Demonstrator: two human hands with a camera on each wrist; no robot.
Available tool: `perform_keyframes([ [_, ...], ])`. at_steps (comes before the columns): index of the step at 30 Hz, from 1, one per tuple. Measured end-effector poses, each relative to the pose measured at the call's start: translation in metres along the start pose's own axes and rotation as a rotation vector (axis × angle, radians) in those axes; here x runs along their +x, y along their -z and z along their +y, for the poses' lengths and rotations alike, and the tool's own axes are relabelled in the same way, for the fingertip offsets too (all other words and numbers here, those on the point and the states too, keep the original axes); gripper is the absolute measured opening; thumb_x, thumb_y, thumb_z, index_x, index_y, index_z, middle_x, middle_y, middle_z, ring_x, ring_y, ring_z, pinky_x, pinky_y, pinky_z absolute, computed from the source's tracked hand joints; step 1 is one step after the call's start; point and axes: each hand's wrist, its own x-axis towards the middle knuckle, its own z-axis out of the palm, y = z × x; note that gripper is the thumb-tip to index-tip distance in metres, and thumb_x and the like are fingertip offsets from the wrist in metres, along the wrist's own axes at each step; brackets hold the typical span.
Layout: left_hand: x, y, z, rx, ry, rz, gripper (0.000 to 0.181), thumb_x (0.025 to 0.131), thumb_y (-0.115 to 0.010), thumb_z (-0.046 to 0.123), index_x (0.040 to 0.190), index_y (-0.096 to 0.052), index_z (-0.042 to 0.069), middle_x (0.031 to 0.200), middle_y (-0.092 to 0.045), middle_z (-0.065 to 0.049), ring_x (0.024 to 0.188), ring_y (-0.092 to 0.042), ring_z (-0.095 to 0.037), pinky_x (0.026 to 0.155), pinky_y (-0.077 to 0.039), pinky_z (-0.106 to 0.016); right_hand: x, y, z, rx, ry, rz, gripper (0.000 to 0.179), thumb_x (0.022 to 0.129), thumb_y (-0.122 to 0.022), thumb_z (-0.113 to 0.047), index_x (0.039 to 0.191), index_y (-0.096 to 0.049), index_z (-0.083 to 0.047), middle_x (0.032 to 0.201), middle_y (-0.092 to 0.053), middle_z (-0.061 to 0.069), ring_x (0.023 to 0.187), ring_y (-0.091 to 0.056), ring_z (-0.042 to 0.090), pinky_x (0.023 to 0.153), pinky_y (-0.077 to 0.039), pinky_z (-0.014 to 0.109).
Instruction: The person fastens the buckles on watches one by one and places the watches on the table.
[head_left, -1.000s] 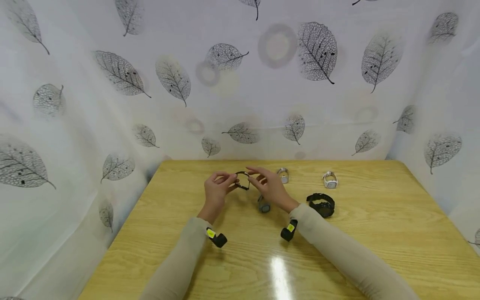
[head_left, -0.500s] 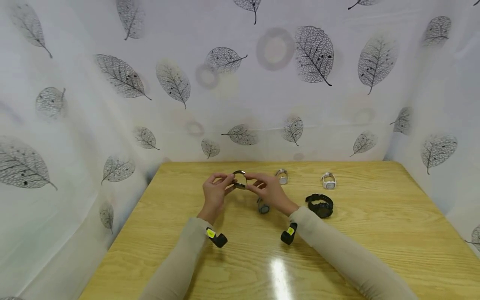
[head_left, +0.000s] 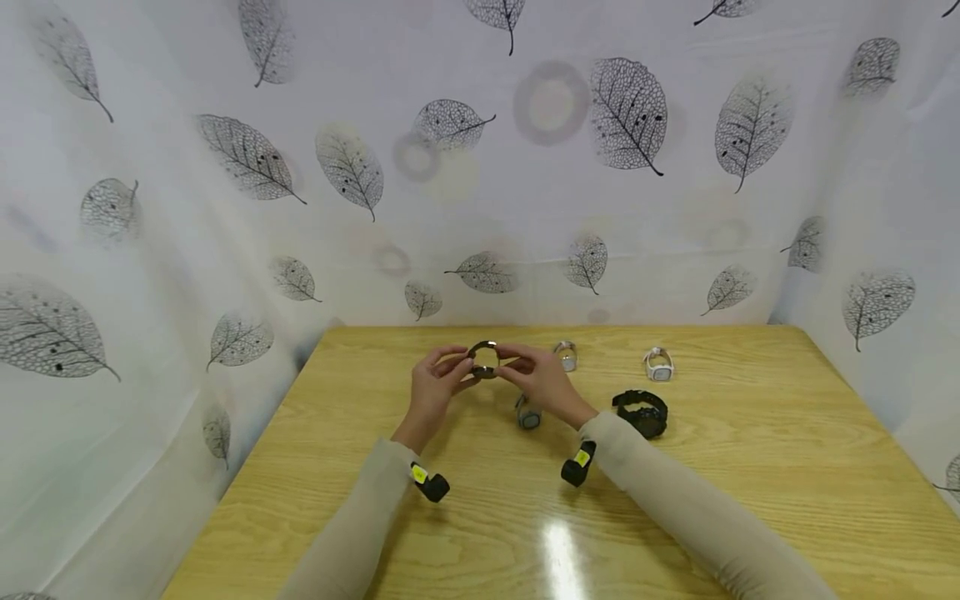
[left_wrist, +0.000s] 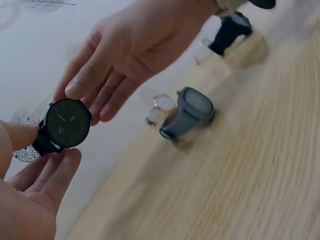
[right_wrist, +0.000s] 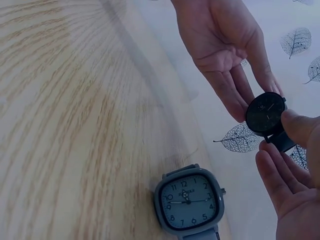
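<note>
Between my two hands, above the far part of the table, is a wristwatch with a round black dial and a dark strap. My left hand pinches it at one side with thumb and fingers. From the other side my right hand grips it by the edge of its case. The left wrist view shows the watch's dial facing the camera. In the right wrist view the dial lies tilted between both hands' fingertips. Below my right hand, a grey wristwatch with a squarish case stands on the table.
On the wooden table a chunky black wristwatch lies right of my right forearm. Farther back stand a white square wristwatch and a small pale-strapped wristwatch. A leaf-patterned curtain closes off the back and sides.
The black-dialled watch has turned between my hands, its case coming round toward the bottom. My right fingers have shifted from a raised pose to a hold on it. The other watches stay put.
</note>
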Motion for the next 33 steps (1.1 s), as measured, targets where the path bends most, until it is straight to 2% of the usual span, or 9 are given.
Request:
perform_keyframes([
  [3,-0.001,0.004,-0.001,0.066,-0.015,-0.074,0.032,0.098,-0.066,-0.004,0.127,-0.061,-0.016,0.128,-0.060,-0.038,0.100,-0.074,-0.026,0.088,-0.061,-0.044,0.001,0.001,0.001,0.032,-0.018,-0.003,0.043,0.096,-0.074,-0.017,0.138,-0.066,-0.011,0.129,-0.068,0.018,0.101,-0.074,0.023,0.083,-0.062,0.030],
  [7,0.000,0.007,-0.004,0.110,-0.024,-0.108,0.026,0.099,-0.065,-0.002,0.122,-0.066,-0.013,0.123,-0.064,-0.030,0.099,-0.074,-0.023,0.090,-0.060,-0.042,0.002,0.002,0.002,0.069,-0.019,-0.016,0.043,0.096,-0.075,-0.015,0.137,-0.066,-0.010,0.129,-0.067,0.022,0.100,-0.074,0.024,0.081,-0.062,0.029],
  [10,0.001,0.010,-0.005,0.120,-0.019,-0.115,0.026,0.098,-0.066,-0.003,0.123,-0.067,-0.012,0.124,-0.064,-0.031,0.098,-0.074,-0.022,0.090,-0.060,-0.041,0.002,0.003,0.001,0.098,-0.033,-0.040,0.043,0.096,-0.074,-0.014,0.138,-0.065,-0.008,0.131,-0.065,0.025,0.100,-0.074,0.027,0.085,-0.062,0.037],
  [14,0.004,0.013,-0.007,0.139,-0.009,-0.138,0.030,0.096,-0.068,-0.006,0.125,-0.065,-0.013,0.133,-0.053,-0.043,0.096,-0.075,-0.019,0.090,-0.060,-0.040,0.006,0.008,0.002,0.114,-0.092,-0.097,0.044,0.099,-0.071,-0.016,0.141,-0.062,-0.008,0.136,-0.062,0.026,0.105,-0.072,0.036,0.091,-0.059,0.051],
  [20,0.022,0.014,-0.008,0.199,0.011,-0.146,0.034,0.096,-0.071,-0.001,0.128,-0.065,-0.008,0.132,-0.059,-0.037,0.098,-0.074,-0.022,0.090,-0.061,-0.040,0.024,0.016,0.007,0.115,-0.163,-0.142,0.044,0.101,-0.070,-0.022,0.143,-0.062,-0.010,0.135,-0.065,0.022,0.105,-0.071,0.040,0.096,-0.057,0.050],
  [25,0.040,0.018,-0.013,0.231,0.060,-0.132,0.036,0.096,-0.073,0.004,0.130,-0.066,-0.005,0.126,-0.067,-0.028,0.097,-0.074,-0.027,0.091,-0.060,-0.048,0.037,0.017,0.014,0.169,-0.250,-0.172,0.045,0.101,-0.069,-0.023,0.144,-0.060,-0.010,0.134,-0.066,0.017,0.108,-0.070,0.039,0.099,-0.055,0.050],
  [29,0.051,0.021,-0.018,0.286,0.098,-0.104,0.033,0.096,-0.073,0.005,0.128,-0.068,-0.003,0.121,-0.071,-0.024,0.094,-0.075,-0.024,0.091,-0.059,-0.051,0.045,0.016,0.017,0.198,-0.301,-0.203,0.046,0.102,-0.067,-0.019,0.145,-0.057,-0.005,0.133,-0.066,0.020,0.110,-0.069,0.040,0.098,-0.056,0.049],
  [33,0.057,0.022,-0.020,0.314,0.104,-0.092,0.031,0.096,-0.071,0.001,0.126,-0.068,-0.005,0.122,-0.070,-0.026,0.090,-0.074,-0.021,0.091,-0.059,-0.052,0.053,0.013,0.020,0.250,-0.346,-0.199,0.046,0.102,-0.066,-0.012,0.145,-0.055,0.000,0.132,-0.064,0.027,0.112,-0.068,0.041,0.097,-0.057,0.049],
])
